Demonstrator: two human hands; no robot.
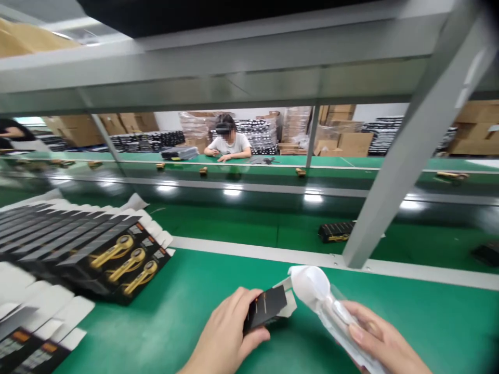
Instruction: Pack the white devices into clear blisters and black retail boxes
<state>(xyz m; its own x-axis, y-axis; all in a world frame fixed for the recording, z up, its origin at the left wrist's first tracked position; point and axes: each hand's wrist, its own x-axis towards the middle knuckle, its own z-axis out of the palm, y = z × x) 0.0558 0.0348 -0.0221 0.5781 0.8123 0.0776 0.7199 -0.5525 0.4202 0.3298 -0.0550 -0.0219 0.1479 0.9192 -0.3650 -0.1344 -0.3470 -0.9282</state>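
Note:
My left hand [224,332] grips a small black carton [265,308], whose white end flap [287,301] stands open towards my right hand. My right hand [380,337] holds a clear plastic bag [335,327] with a white, spoon-shaped item [311,287] inside. The white rounded end of the bag's contents is just beside the carton's open end, almost touching it. Both hands are low over the green bench top [163,332]. Rows of black boxes with a gold product picture [113,254] lie at my left.
Flat black-and-white carton blanks [35,327] lie at the lower left. A grey steel shelf frame [413,150] crosses overhead, with a diagonal strut at the right. Beyond a green conveyor [234,228] carrying a black box [335,231], a co-worker [230,140] sits at another bench before stacked cardboard cartons [343,137].

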